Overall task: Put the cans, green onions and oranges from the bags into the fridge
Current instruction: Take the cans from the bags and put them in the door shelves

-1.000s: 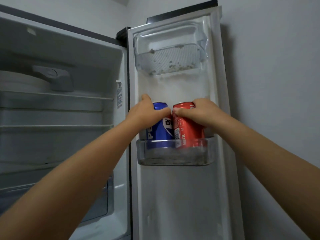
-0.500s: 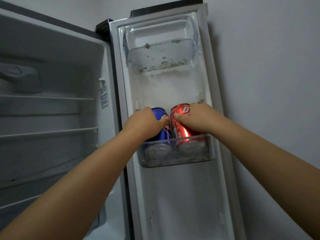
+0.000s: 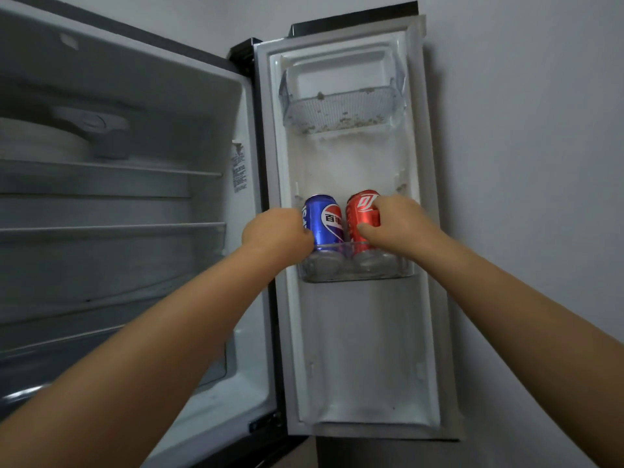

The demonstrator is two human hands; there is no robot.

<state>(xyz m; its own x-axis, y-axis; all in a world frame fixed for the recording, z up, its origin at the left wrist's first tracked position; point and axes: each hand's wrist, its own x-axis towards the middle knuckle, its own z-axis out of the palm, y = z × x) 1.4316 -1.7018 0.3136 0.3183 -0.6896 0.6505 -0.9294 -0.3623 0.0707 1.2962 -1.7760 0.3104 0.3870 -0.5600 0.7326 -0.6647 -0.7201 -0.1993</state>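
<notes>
A blue cola can (image 3: 326,219) and a red cola can (image 3: 360,211) stand upright side by side in the clear middle door bin (image 3: 354,271) of the open fridge door. My left hand (image 3: 275,233) is curled against the blue can's left side, with the thumb on its lower front. Around the red can's right side is my right hand (image 3: 396,224), with its fingers near the top and its thumb on the front. No green onions, oranges or bags are in view.
A clear upper door bin (image 3: 341,113) holds only crumbs. To the left, the fridge compartment has glass shelves (image 3: 111,228) and a drawer (image 3: 20,376) below. A grey wall (image 3: 523,163) stands right of the door.
Both cans have gone down into the door bin and now rest on its floor. My left hand has slid off the blue can's front to its left side.
</notes>
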